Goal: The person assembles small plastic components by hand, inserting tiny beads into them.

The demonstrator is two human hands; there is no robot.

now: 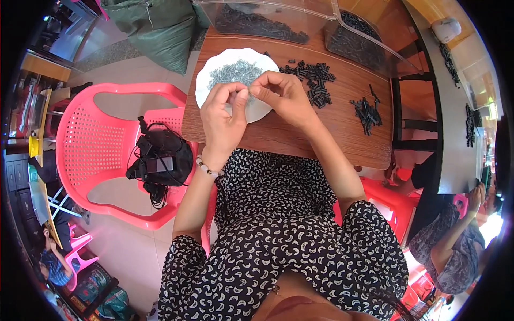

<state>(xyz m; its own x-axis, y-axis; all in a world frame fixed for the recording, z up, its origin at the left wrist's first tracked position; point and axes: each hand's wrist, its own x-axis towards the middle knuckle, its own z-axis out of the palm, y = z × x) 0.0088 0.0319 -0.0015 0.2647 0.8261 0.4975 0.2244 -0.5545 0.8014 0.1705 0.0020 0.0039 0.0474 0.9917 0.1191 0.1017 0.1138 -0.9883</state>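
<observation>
Over the near side of a white plate (205,85), my left hand (225,109) and my right hand (284,99) meet with thumbs and forefingers pinched together. Whatever sits between the fingertips is too small to name. A heap of small clear pieces (233,72) lies on the plate. To the right of the plate, a pile of short black plastic pieces (316,80) is spread on the brown wooden table (326,134). A smaller group of thin black pieces (367,115) lies further right.
Clear plastic bins (262,24) holding black pieces stand along the table's far edge. A pink plastic chair (96,144) at the left carries a black bag with cables (160,160). A green sack (155,35) rests beyond it. Another person (450,251) sits at the right by a grey table (455,160).
</observation>
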